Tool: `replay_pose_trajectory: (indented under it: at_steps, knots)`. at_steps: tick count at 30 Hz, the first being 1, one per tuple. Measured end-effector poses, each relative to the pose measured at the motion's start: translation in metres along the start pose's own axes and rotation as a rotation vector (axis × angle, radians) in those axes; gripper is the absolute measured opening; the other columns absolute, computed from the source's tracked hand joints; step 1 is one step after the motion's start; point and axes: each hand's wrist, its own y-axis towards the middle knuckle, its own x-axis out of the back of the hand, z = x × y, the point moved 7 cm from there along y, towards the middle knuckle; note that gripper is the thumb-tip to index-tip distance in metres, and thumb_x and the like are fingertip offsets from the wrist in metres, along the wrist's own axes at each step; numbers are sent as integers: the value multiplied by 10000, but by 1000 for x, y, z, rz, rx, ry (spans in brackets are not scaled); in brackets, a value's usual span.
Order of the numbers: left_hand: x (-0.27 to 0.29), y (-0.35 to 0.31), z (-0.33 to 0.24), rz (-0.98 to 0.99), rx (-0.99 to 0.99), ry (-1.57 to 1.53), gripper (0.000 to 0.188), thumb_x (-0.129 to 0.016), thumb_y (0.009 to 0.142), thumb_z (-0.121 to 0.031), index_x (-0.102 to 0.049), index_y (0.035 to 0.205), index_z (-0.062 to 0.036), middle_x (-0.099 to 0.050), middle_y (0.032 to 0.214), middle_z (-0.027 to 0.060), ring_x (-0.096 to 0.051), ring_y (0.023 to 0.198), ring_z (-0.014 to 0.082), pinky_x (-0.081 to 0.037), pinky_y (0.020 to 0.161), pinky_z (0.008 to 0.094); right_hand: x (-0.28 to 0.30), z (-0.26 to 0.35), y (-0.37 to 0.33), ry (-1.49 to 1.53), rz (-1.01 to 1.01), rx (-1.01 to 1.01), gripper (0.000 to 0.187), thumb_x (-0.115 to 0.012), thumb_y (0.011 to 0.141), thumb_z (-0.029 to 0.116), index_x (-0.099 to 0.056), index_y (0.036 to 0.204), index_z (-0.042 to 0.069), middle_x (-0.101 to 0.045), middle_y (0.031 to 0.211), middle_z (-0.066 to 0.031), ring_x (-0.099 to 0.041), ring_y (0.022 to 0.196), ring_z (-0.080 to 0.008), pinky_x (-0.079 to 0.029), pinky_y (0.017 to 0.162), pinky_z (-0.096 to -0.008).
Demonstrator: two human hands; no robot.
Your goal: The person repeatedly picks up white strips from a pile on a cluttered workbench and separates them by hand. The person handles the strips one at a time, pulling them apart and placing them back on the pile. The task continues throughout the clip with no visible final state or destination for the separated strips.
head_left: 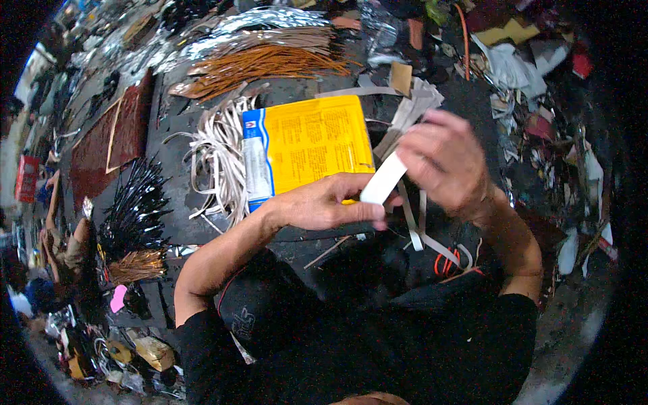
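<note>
A flat white strip [385, 179] slants between my two hands. My left hand [324, 202] pinches its lower end between thumb and fingers, over the near edge of a yellow package [314, 145] with a blue side band. My right hand [447, 162], blurred by motion, has its fingers curled at the strip's upper end. Left of the package lies a loose heap of long pale strips [217, 162]. More greyish strips [415, 111] lie beyond my right hand, and a curling pale strip [413, 229] hangs below it.
Orange-brown strips [263, 71] lie in a bundle at the far side of the dark work surface. Black strips [135, 206] and a dark red sheet [111, 145] are at the left. Red-orange cord [445, 262] sits near my right forearm. Scraps [520, 71] litter the right.
</note>
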Motion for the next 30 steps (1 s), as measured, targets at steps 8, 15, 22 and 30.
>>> replay_pose_trajectory:
  at_steps: [8,15,22,30]
  knots:
    - [80,-136,34,-498,344,157,227,-597,944,-230,-597,1005,-11,-577,754,-20,-499,680,56,-413,596,236,-28,-82,-96,-261,101,-354,234,-670,718,16,-605,939,62,-583,931,-89,-581,925,-288,-439,921,-457]
    - [121,-183,68,-976,233,277,186,-622,897,-141,-622,980,25,-628,793,27,-546,725,78,-447,661,236,-86,-101,-139,-328,667,-519,426,-689,684,39,-579,1096,44,-537,1060,-130,-518,1045,-322,-365,994,-441]
    - [130,-188,71,-1313,40,176,190,-691,874,-160,-632,933,11,-653,791,36,-592,728,89,-479,653,241,-159,-10,18,507,305,-322,243,-663,815,115,-626,1039,28,-592,1025,-156,-576,1016,-321,-461,908,-393]
    - [134,-192,81,-1409,5,255,203,-716,851,-170,-689,925,18,-668,780,32,-583,694,70,-466,632,215,-246,39,91,866,43,-350,149,-627,871,105,-638,990,15,-623,930,-145,-619,872,-311,-496,784,-371]
